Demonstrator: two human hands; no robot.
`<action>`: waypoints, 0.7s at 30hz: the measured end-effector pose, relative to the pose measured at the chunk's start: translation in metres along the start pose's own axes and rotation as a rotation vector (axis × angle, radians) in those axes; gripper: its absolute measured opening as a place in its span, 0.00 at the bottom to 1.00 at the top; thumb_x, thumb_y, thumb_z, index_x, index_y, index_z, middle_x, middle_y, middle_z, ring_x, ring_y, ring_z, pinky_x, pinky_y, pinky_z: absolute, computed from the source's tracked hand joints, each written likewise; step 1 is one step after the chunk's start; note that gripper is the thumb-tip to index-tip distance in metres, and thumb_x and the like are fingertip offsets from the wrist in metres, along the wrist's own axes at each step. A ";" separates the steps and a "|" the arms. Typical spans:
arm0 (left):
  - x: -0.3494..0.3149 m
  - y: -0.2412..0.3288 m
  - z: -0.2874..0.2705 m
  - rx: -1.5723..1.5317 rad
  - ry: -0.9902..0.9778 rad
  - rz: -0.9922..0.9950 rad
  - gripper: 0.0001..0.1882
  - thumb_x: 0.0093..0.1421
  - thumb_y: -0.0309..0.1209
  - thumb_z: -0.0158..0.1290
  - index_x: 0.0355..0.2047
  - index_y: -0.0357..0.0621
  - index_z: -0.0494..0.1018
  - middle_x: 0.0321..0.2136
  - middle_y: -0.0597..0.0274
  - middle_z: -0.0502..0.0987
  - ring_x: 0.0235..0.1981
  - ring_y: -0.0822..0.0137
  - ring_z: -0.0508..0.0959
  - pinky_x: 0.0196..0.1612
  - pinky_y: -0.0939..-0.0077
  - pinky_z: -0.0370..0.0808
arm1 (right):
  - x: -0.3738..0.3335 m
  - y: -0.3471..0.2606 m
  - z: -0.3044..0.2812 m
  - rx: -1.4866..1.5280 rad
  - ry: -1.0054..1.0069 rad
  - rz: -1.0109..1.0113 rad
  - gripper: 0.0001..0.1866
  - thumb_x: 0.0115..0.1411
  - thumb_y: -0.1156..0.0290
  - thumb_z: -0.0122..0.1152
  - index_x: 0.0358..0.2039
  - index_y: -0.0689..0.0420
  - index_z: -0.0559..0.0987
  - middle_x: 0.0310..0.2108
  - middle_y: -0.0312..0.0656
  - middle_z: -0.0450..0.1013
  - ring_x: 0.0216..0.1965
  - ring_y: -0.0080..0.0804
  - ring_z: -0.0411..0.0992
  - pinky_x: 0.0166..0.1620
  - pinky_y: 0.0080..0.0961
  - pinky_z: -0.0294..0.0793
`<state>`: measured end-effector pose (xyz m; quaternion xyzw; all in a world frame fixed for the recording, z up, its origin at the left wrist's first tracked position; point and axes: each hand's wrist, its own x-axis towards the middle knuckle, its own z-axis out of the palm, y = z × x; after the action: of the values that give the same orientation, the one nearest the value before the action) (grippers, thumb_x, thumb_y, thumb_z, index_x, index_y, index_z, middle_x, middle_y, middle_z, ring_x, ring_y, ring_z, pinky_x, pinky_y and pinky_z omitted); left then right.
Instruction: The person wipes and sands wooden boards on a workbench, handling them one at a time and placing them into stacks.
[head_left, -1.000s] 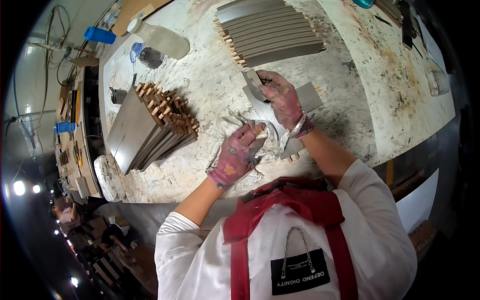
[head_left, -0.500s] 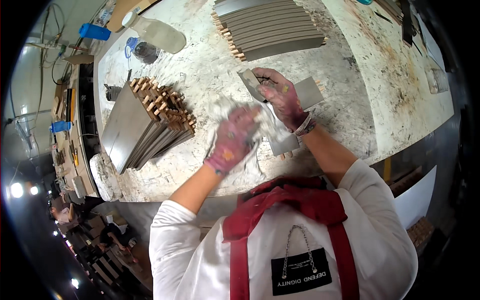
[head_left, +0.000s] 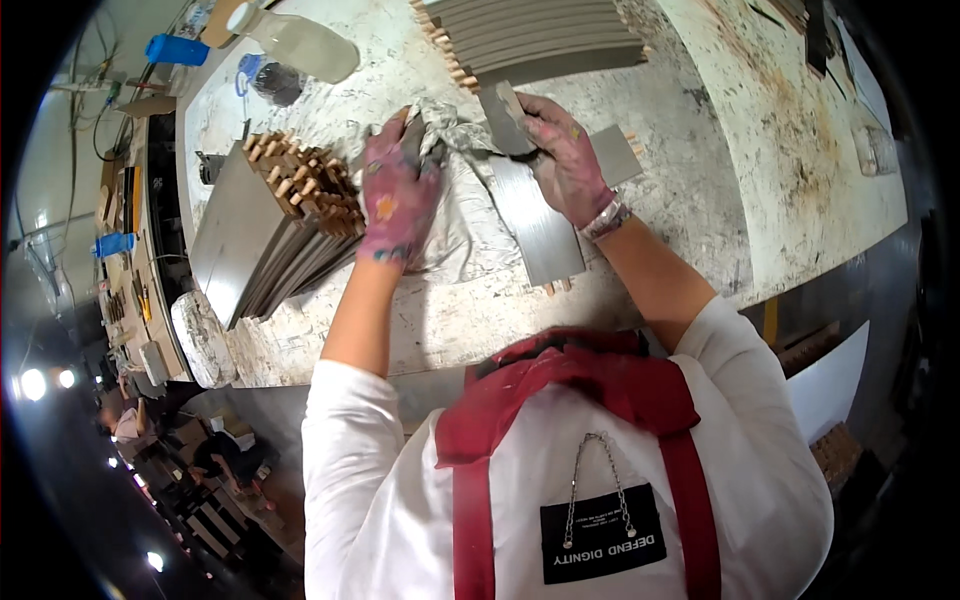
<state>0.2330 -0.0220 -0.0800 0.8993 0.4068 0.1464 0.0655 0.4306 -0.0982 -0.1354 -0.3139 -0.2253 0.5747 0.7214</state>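
Note:
A pink-and-grey glove with a yellow flower covers my left hand [head_left: 395,200], its fingers closed on a crumpled white cloth [head_left: 450,235] spread on the table. My right hand [head_left: 568,165], in a similar stained glove, grips a small flat grey block [head_left: 503,122] tilted up, with a tan edge. Below that hand lies a grey panel [head_left: 540,225] with wooden dowels at its near end. To the right, another grey panel piece [head_left: 615,155] has dowels sticking out at its side; the hand hides where the two meet.
Left of the cloth leans a stack of grey panels [head_left: 235,225] with many dowels. A larger panel stack [head_left: 550,50] stands at the back. A cloudy bottle [head_left: 305,45], a dark-filled jug [head_left: 278,85] and a blue bottle [head_left: 178,49] sit at the far left.
My left hand has moved left and away from me, off the panel, the cloth now lying flatter. The near panel shows more fully. My right hand keeps the grey block.

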 end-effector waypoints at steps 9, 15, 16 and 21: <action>-0.109 0.082 0.009 -0.368 -0.264 0.327 0.18 0.48 0.25 0.60 0.41 0.38 0.76 0.57 0.50 0.71 0.47 0.42 0.77 0.46 0.57 0.79 | -0.004 0.005 0.010 -0.104 -0.005 -0.055 0.25 0.61 0.67 0.64 0.56 0.64 0.71 0.45 0.41 0.76 0.44 0.23 0.74 0.49 0.19 0.73; -0.129 0.078 -0.005 -0.376 -0.480 0.494 0.19 0.50 0.25 0.58 0.45 0.44 0.78 0.57 0.51 0.72 0.45 0.48 0.78 0.43 0.61 0.79 | -0.003 0.005 0.004 -0.170 -0.047 0.006 0.26 0.60 0.67 0.66 0.56 0.63 0.72 0.44 0.41 0.76 0.44 0.21 0.74 0.48 0.19 0.73; -0.122 0.078 -0.014 -0.340 -0.406 0.404 0.20 0.50 0.27 0.60 0.45 0.44 0.77 0.57 0.53 0.72 0.47 0.49 0.77 0.45 0.58 0.78 | -0.003 0.004 0.004 -0.182 -0.049 -0.006 0.26 0.60 0.67 0.66 0.56 0.63 0.72 0.44 0.41 0.76 0.43 0.22 0.74 0.49 0.19 0.73; -0.100 0.094 -0.012 -0.270 -0.234 0.324 0.19 0.51 0.27 0.60 0.45 0.42 0.77 0.55 0.50 0.72 0.51 0.50 0.75 0.46 0.56 0.77 | -0.004 0.009 0.005 -0.192 -0.086 -0.064 0.26 0.60 0.65 0.65 0.57 0.62 0.72 0.44 0.40 0.76 0.43 0.24 0.73 0.50 0.21 0.73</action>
<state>0.2338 -0.1592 -0.0678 0.9468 0.2235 0.1028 0.2074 0.4199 -0.0996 -0.1387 -0.3490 -0.3200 0.5401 0.6958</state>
